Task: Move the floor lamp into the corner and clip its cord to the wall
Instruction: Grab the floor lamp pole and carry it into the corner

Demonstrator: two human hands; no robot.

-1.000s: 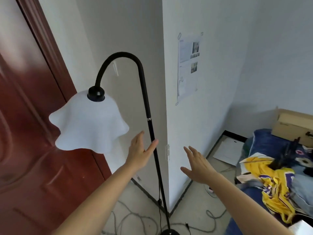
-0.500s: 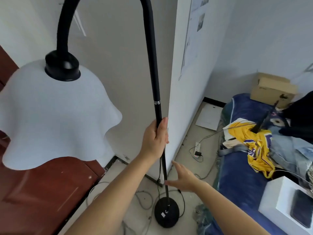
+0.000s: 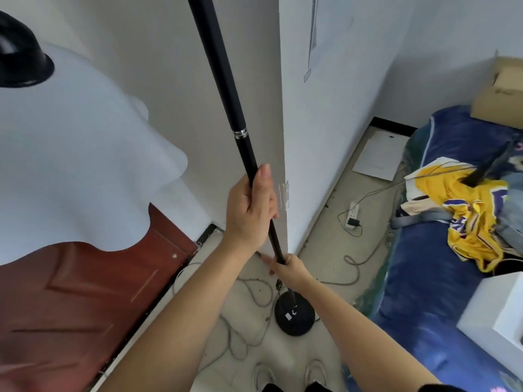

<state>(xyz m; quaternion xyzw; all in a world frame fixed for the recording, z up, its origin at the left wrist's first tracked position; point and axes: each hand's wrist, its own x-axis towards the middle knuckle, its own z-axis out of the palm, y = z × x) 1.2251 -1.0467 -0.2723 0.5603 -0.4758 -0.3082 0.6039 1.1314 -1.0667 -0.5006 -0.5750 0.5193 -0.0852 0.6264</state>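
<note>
The floor lamp's black pole (image 3: 223, 89) runs from the top of the view down to a round black base (image 3: 294, 314) on the floor, close to an outward wall edge. Its white wavy shade (image 3: 79, 154) fills the left side, topped by a black cap (image 3: 19, 63). My left hand (image 3: 250, 206) is wrapped around the pole at mid height. My right hand (image 3: 288, 271) grips the pole lower down, just above the base. A clear clip (image 3: 284, 193) sticks to the wall edge beside my left hand. Grey cord (image 3: 249, 290) lies looped on the floor by the base.
A red-brown door (image 3: 70, 301) stands at the left. A blue mattress (image 3: 441, 278) with a yellow jersey (image 3: 464, 213) lies at the right, a white box (image 3: 498, 312) on it. A power strip (image 3: 353, 215), white paper (image 3: 376, 157) and a cardboard box (image 3: 501, 94) lie beyond.
My left hand went from open beside the pole to gripping it. My right hand dropped and closed on the pole's lower part. My view has tilted down and moved closer.
</note>
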